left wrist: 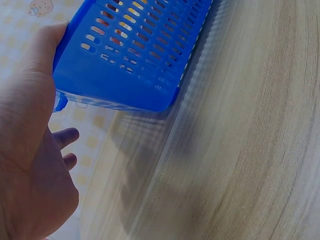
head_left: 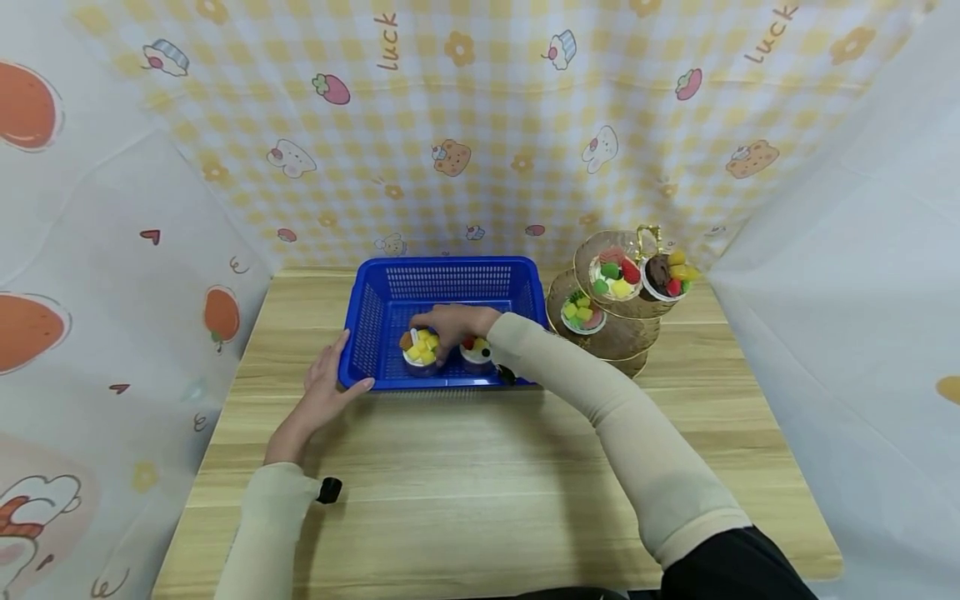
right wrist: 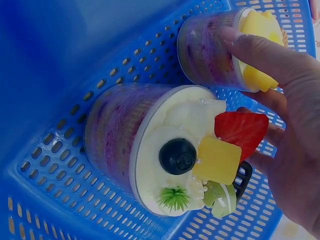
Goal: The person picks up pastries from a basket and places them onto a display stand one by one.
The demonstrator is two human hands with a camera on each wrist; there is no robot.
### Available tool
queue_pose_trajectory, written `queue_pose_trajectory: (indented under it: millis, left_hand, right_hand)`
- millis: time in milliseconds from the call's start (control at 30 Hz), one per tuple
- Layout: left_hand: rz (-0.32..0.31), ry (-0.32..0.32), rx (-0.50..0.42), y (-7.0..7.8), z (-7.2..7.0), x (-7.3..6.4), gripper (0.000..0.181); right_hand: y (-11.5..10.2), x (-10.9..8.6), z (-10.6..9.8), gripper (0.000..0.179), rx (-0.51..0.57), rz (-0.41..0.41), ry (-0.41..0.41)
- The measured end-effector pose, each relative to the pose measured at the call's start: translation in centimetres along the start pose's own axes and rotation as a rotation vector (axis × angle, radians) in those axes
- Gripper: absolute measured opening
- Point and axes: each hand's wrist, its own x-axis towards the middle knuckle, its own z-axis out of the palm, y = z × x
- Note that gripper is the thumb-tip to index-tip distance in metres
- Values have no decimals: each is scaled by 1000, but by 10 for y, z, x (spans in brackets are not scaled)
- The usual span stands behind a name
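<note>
In the head view my left hand (head_left: 326, 379) holds the front left corner of a blue plastic basket (head_left: 442, 385). In the left wrist view its thumb lies at the rim, while two fingertips show below and others are hidden. Inside the basket, my right hand (head_left: 453, 323) grips a clear dessert cup (right wrist: 205, 52) topped with yellow fruit cubes, thumb on its side near the rim. Close beside it lies a second dessert cup (right wrist: 117, 132) with purple layers, white cream, a blueberry and a strawberry slice. My right hand partly covers this second cup in the head view.
Right of the basket stands a gold-rimmed tiered stand (head_left: 630, 333) with a gold handle (head_left: 647, 239). Several toy-like dessert cups (head_left: 615, 277) sit on its tiers. All stand on a wooden table (head_left: 465, 492), with a yellow checked cloth (head_left: 480, 125) hanging behind.
</note>
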Motion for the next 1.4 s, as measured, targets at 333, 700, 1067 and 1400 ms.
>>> queue_pose_trajectory:
  millis: [333, 700, 1067, 1400]
  left_hand:
    - [-10, -1, -7, -1, 1, 0, 98]
    - [-12, -6, -5, 1, 0, 2, 98]
    - [-22, -10, -10, 1, -1, -1, 98]
    - [-6, -4, -16, -1, 0, 0, 98]
  right_hand:
    - [4, 4, 3, 73, -1, -34, 29]
    - [6, 1, -12, 75, 32, -111, 108]
    - [-6, -18, -44, 78, 202, -113, 295]
    - [-21, -45, -37, 81, 355, -98, 522]
